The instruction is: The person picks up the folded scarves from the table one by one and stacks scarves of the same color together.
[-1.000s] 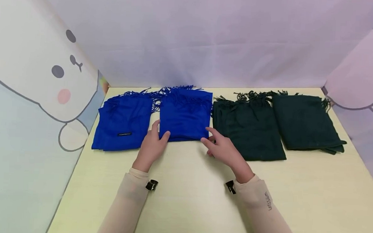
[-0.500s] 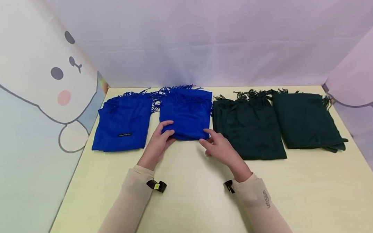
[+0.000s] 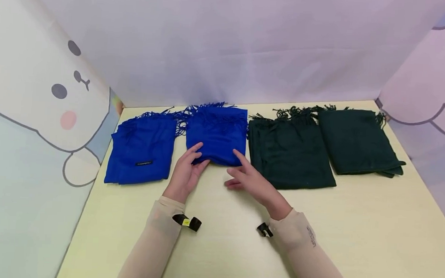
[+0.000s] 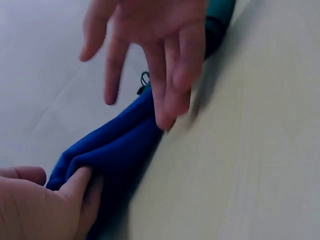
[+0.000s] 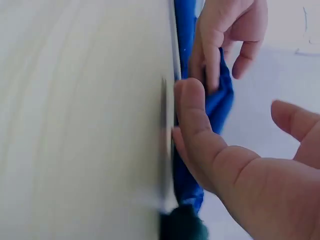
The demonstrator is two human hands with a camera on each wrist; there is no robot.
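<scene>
Fringed and folded, a blue scarf (image 3: 217, 132) lies in the middle of the row on the table. My left hand (image 3: 183, 172) grips its near edge at the left, thumb beneath and fingers on top. That edge bulges up a little; in the left wrist view the fingers of the left hand (image 4: 45, 205) sink into the blue cloth (image 4: 117, 145). At the scarf's near right corner is my right hand (image 3: 249, 178), fingers spread and holding nothing. From the right wrist view, the right hand (image 5: 235, 175) has its fingers extended just in front of the scarf.
Left of it lies another folded blue scarf (image 3: 141, 150) with a black label. To the right are two dark green folded scarves, one (image 3: 292, 158) close beside my right hand and one (image 3: 360, 145) farther right. A pale wall (image 3: 249, 49) rises behind the table (image 3: 218, 246).
My left hand has come right, from beside the scarf's left corner, and taken hold of its near edge, which has lifted slightly. The right hand has shifted left a little, its fingers spreading.
</scene>
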